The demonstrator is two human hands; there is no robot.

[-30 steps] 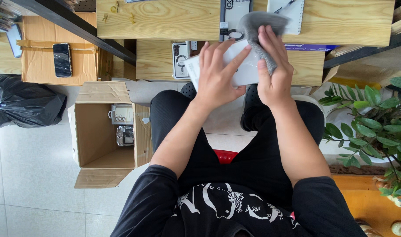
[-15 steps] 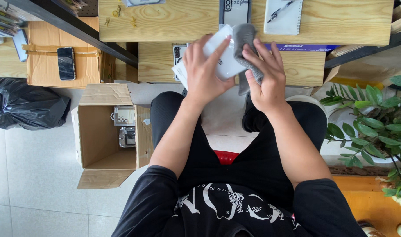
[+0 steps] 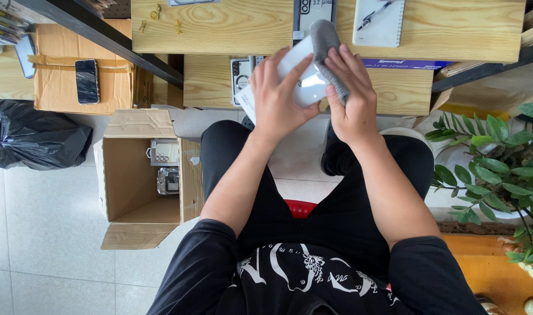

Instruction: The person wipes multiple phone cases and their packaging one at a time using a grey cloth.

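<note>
Grey fuzzy cloth (image 3: pixel 329 55) pinched by right hand (image 3: pixel 351 99); left hand (image 3: pixel 278 96) grips smooth white case (image 3: pixel 298 76).

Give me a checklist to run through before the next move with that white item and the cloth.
1. Left hand grips the white item: ok.
2. Right hand presses the grey cloth on it: ok.
3. Item held above the lap, off the wooden shelf: ok.
4. Surface wiped clean: cannot tell.
5. Open cardboard box at the person's left, flaps open: ok.
</note>
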